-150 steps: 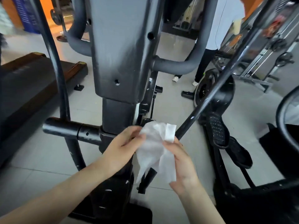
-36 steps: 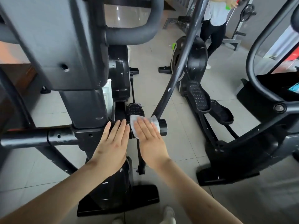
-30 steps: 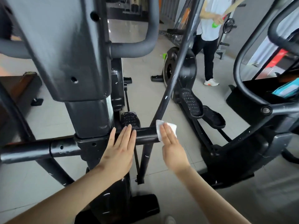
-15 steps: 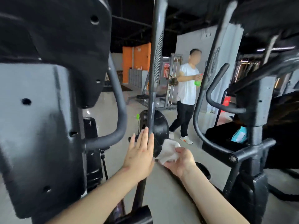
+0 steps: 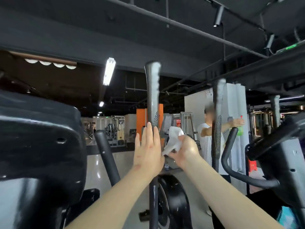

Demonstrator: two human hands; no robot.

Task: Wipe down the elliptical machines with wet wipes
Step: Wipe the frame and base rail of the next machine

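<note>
Left hand (image 5: pixel 148 151), fingers straight, is lying flat against the upright black elliptical handlebar (image 5: pixel 152 96) while right hand (image 5: pixel 184 151) is clutching a crumpled white wet wipe (image 5: pixel 173 139) just beside it.

A lit tube lamp (image 5: pixel 109 71) hangs from the black ceiling (image 5: pixel 66 30) above pale floor (image 5: pixel 97 164) and orange wall (image 5: pixel 141 118).

Both forearms reach upward; left hand (image 5: pixel 148 151) stands flat, fingers straight, and right hand (image 5: pixel 185 152) grips a wipe (image 5: pixel 173 138).
</note>
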